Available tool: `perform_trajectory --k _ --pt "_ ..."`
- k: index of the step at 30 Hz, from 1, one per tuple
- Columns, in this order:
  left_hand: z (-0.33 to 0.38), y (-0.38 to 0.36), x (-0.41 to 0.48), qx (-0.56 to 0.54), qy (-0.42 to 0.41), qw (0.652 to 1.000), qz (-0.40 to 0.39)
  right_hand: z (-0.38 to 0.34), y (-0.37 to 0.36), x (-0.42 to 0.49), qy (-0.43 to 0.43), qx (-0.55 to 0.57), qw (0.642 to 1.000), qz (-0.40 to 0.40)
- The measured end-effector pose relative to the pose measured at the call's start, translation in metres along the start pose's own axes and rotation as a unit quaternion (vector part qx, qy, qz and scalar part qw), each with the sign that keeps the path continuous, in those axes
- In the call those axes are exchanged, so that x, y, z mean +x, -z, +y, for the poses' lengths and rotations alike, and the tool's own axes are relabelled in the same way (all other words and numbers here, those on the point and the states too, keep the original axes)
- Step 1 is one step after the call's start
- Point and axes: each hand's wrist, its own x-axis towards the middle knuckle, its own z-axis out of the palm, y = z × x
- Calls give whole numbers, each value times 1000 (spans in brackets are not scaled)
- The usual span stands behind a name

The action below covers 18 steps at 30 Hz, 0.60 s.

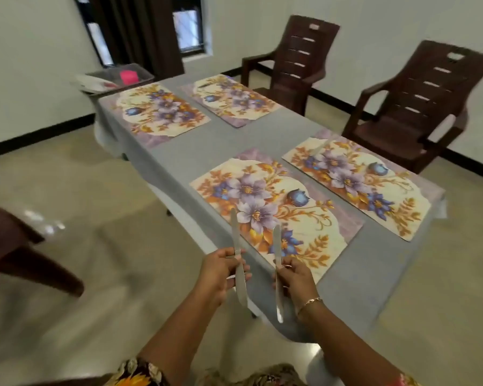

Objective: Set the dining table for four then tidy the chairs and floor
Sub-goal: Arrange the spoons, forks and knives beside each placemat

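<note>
1. The pale tiled floor [95, 246] runs round the tabletop on all sides in view.
2. The tabletop [248, 135], under a grey cloth, stretches away from the person towards the far wall.
3. Two dark brown plastic chairs [293, 65] [413, 107] stand along its right side, pulled back from the edge. Part of a third chair [9, 240] shows at the left, well apart from it.
4. Four floral placemats lie flat in two pairs: the nearest [273, 210], one beside it [354, 182], and two at the far end [159, 111] [232, 100].
5. A clear bin [117, 76] sits at the far end with a pink item [129, 76] inside.
6. The left hand [221, 271] is curled round the middle of a table knife [234, 232]. It is held above the near corner of the tabletop, and its upper end overlaps the nearest placemat.
7. The right hand [294, 280] pinches a second knife [277, 246] at its middle, just beside the first and roughly parallel to it.
8. A thin bracelet [310, 303] circles the right wrist.
</note>
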Motion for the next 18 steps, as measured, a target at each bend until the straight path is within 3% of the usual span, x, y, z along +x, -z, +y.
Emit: perform_trajectory --k 9,14,18 --pt "26 -64 70 113 59 983 -132 -15 35 50 -47 105 976 183" --pt "44 -90 89 164 99 962 -194 -25 48 77 -76 96 972 202" --pt "55 -105 107 193 103 957 -192 -25 49 93 -101 62 972 204"
